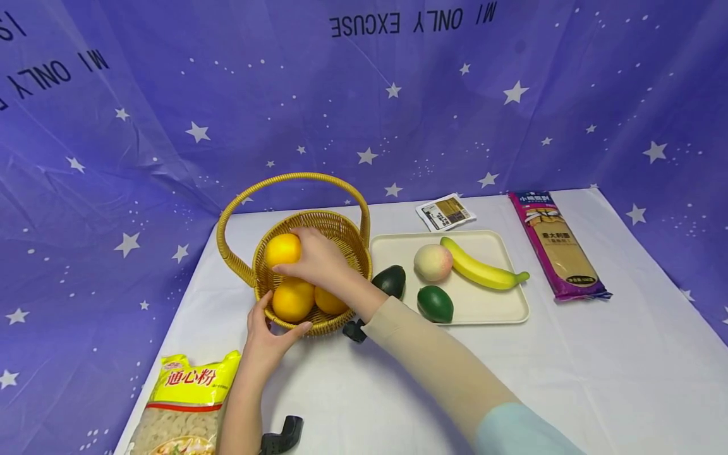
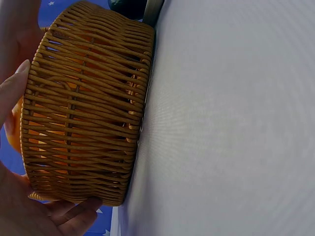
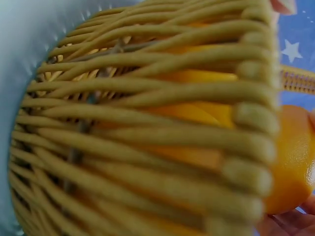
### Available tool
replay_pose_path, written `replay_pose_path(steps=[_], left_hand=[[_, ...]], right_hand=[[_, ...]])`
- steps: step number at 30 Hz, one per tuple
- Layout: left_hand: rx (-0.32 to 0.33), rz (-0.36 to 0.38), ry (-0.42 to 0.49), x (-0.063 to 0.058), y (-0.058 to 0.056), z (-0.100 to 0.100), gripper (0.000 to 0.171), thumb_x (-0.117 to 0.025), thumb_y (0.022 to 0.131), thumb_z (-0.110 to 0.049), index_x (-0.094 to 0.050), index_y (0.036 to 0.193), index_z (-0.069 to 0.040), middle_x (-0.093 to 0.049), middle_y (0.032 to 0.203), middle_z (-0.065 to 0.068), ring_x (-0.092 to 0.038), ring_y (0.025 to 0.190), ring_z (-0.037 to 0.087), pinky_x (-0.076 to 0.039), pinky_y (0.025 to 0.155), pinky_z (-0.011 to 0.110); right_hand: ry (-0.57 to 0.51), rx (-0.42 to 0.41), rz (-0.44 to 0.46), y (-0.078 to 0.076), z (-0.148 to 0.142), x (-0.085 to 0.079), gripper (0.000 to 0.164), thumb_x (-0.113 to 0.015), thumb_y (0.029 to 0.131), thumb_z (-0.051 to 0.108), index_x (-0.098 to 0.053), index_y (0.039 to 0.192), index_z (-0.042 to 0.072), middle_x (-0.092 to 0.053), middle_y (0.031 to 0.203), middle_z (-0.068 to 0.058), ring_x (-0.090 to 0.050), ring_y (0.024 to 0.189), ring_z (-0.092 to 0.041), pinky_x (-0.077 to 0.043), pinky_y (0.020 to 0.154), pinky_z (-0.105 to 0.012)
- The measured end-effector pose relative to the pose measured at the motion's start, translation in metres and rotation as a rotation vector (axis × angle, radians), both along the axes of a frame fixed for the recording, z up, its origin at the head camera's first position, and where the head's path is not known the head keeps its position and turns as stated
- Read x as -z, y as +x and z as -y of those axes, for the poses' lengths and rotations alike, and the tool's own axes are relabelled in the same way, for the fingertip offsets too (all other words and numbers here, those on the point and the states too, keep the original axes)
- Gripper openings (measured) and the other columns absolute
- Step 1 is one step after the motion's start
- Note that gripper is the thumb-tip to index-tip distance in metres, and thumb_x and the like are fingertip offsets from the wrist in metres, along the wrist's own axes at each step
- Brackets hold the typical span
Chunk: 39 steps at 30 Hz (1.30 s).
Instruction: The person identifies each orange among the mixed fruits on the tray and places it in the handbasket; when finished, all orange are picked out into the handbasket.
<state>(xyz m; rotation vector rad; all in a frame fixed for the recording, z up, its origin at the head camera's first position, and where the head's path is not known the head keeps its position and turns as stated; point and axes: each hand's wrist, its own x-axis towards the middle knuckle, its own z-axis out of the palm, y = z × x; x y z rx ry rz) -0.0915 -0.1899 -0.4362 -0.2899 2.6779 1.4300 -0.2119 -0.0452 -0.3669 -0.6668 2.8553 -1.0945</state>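
A round wicker basket (image 1: pixel 348 235) with a tall arched handle stands on the white cloth in the head view. Over its left inside, my right hand (image 1: pixel 320 256) holds an orange (image 1: pixel 282 251) between thumb and fingers. Below that fruit, another orange (image 1: pixel 292 299) lies in the basket, and a third one (image 1: pixel 330 302) is partly hidden by the right forearm. My left hand (image 1: pixel 270 344) grips the near left side of the basket, thumb and fingers spread around it. Through the weave, orange fruit (image 3: pixel 199 113) shows in the right wrist view.
Right of the basket, a cream tray (image 1: pixel 483 314) bears a peach (image 1: pixel 433 263), a banana (image 1: pixel 483 268) and a green fruit (image 1: pixel 435 304). A dark avocado (image 1: pixel 390 280) is at its left edge. Packets surround them: pasta (image 1: pixel 184 398), a small sachet (image 1: pixel 445 212) and spaghetti (image 1: pixel 559 246).
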Motion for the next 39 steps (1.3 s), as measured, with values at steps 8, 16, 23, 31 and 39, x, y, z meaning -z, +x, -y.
replay_pose_path(steps=[8, 16, 23, 31, 39], left_hand=[[0.006, 0.000, 0.002, 0.000, -0.001, 0.001, 0.112, -0.074, 0.076, -0.058, -0.006, 0.155, -0.018, -0.003, 0.157, 0.018, -0.020, 0.141, 0.039, -0.024, 0.111, 0.053], [-0.001, -0.017, 0.005, 0.001, -0.002, 0.000, 0.110, -0.075, 0.076, -0.058, -0.009, 0.155, -0.018, -0.005, 0.156, 0.018, -0.021, 0.141, 0.038, -0.024, 0.112, 0.052], [-0.002, -0.022, 0.003, 0.003, -0.001, 0.000, 0.110, -0.075, 0.076, -0.057, -0.010, 0.155, -0.017, -0.005, 0.156, 0.018, -0.021, 0.140, 0.038, -0.024, 0.112, 0.052], [-0.004, -0.015, -0.006, 0.002, -0.001, -0.001, 0.110, -0.075, 0.075, -0.058, -0.010, 0.155, -0.019, -0.005, 0.157, 0.017, -0.020, 0.141, 0.038, -0.024, 0.111, 0.054], [-0.006, 0.000, -0.004, -0.001, 0.001, -0.002, 0.111, -0.074, 0.076, -0.059, -0.007, 0.155, -0.019, -0.005, 0.157, 0.018, -0.021, 0.140, 0.040, -0.024, 0.111, 0.055]], right_hand=[[0.081, 0.039, -0.001, -0.008, 0.016, 0.008, 0.084, -0.074, 0.077, 0.056, -0.044, 0.143, 0.012, -0.053, 0.132, -0.005, -0.060, 0.101, -0.018, -0.051, 0.081, -0.032], [0.213, 0.054, -0.071, -0.012, 0.024, 0.008, 0.080, -0.077, 0.078, 0.049, -0.043, 0.143, 0.016, -0.046, 0.138, -0.003, -0.051, 0.118, -0.022, -0.050, 0.089, -0.037], [0.217, 0.026, -0.073, -0.008, 0.030, 0.013, 0.080, -0.076, 0.077, 0.053, -0.045, 0.141, 0.016, -0.049, 0.135, -0.003, -0.052, 0.115, -0.022, -0.051, 0.087, -0.037], [0.221, 0.038, -0.030, -0.005, 0.028, 0.016, 0.078, -0.073, 0.081, 0.052, -0.043, 0.144, 0.018, -0.048, 0.138, -0.002, -0.050, 0.120, -0.021, -0.049, 0.090, -0.039], [0.254, 0.040, 0.009, -0.006, 0.020, 0.018, 0.071, -0.069, 0.086, 0.048, -0.044, 0.144, 0.017, -0.047, 0.141, 0.000, -0.050, 0.123, -0.023, -0.048, 0.093, -0.039]])
